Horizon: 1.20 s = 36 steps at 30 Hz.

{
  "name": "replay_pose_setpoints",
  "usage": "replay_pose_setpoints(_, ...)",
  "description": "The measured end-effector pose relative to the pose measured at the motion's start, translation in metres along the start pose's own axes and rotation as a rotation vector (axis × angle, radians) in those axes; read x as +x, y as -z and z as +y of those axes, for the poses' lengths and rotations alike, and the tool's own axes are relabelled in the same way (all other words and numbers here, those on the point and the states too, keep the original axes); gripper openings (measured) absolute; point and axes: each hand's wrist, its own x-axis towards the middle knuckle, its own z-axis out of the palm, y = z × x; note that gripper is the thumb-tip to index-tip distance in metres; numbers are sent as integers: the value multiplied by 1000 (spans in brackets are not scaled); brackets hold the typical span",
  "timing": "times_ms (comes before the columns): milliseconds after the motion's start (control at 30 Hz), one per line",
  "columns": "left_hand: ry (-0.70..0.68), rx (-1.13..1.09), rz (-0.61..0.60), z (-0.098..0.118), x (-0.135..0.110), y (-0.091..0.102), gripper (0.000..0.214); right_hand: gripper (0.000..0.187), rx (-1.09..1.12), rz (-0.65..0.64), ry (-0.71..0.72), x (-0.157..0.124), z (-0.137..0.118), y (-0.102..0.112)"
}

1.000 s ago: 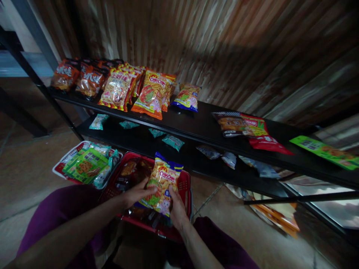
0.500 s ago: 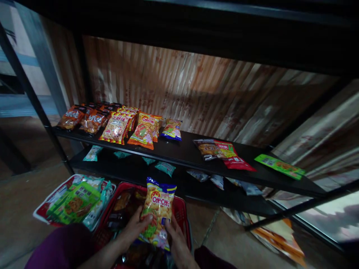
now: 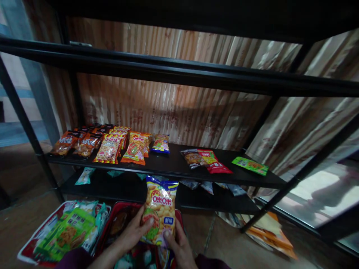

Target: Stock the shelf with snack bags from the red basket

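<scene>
Between both hands I hold a yellow and blue bag of snacks (image 3: 161,209), upright with its front toward me. My left hand (image 3: 140,228) grips its left side, thumb on the front. On the other side my right hand (image 3: 181,243) clasps the lower right edge. Under the bag is a red basket (image 3: 113,211) with dark-wrapped packs inside, partly hidden by my arms. On the shelf ahead lies a similar blue-edged bag (image 3: 160,144), right of the orange snack bags (image 3: 135,147).
A black shelf rack (image 3: 165,164) stands ahead, bearing brown bags (image 3: 86,144), red-yellow bags (image 3: 110,148), a red bag (image 3: 214,162) and a green pack (image 3: 250,165). Left is a white-rimmed basket (image 3: 28,239) with green packs (image 3: 66,233). Orange packaging (image 3: 269,235) lies on the floor at right.
My view has tilted up and shifted slightly right, so the rack's upper shelf shows more. The bag has stayed in both hands, raised relative to the basket.
</scene>
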Motion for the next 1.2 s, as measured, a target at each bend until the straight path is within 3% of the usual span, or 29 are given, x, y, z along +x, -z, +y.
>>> replay_pose_setpoints(100, -56, -34, -50, 26, 16, -1, 86, 64, 0, -34, 27, 15, -35, -8)
replay_pose_setpoints(167, -145, -41, -22, 37, 36, -2, 93, 62, -22, -54, 61, 32, -55, -11)
replay_pose_setpoints(433, -414, 320, 311, 90, 137, -5, 70, 62, -82, -55, 275, 135, -120, -30)
replay_pose_setpoints(533, -433, 488, 392, 109, 168, -4, 65, 59, -107, -71, 332, 169, -134, -37)
replay_pose_setpoints(700, -330, 684, 502, 127, 206, 0, 60, 57, -124, -10, 333, 219, -138, -43)
replay_pose_setpoints(867, -243, 756, 548, 128, 231, 4, 60, 57, -158, 25, 329, 256, -126, -41)
replay_pose_setpoints(1200, -201, 902, 635, 120, 253, 5, 60, 55, -226, -21, 395, 278, -124, -38)
